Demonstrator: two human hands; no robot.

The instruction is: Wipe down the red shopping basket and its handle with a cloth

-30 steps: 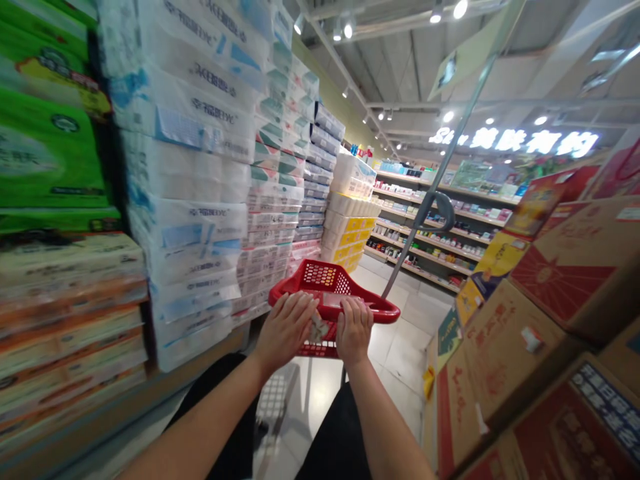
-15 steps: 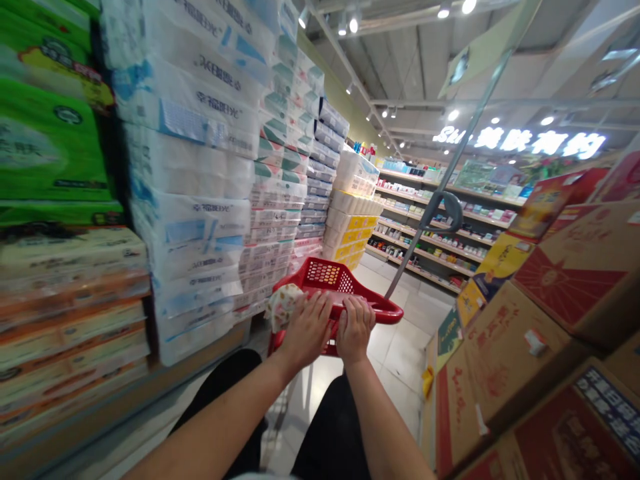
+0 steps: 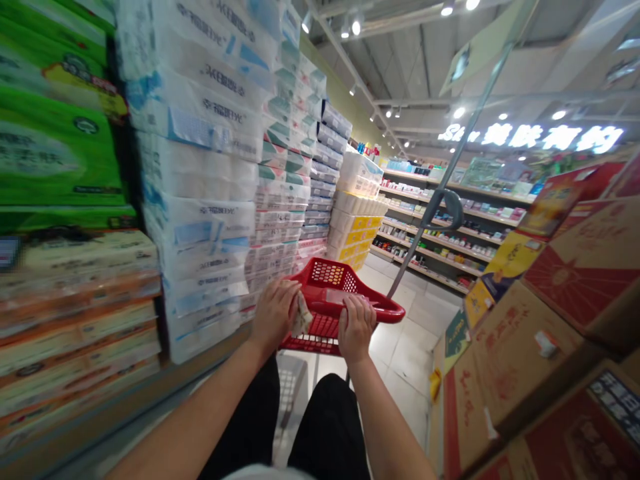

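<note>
A red shopping cart with a perforated basket stands just in front of me, low in the middle of the view. My right hand is wrapped over the right part of its red handle. At the handle's left end, my left hand has its fingers curled over a light patterned cloth that hangs there. The fingertips of the left hand are partly turned away, and the cloth shows just right of them.
Stacked white tissue packs and green packs line the left side. Cardboard boxes are piled on the right. A slanted grey pole rises beyond the cart, before stocked shelves. Tiled floor lies between.
My left hand has moved left along the handle, from near my right hand onto the patterned cloth. My right hand keeps its hold on the handle.
</note>
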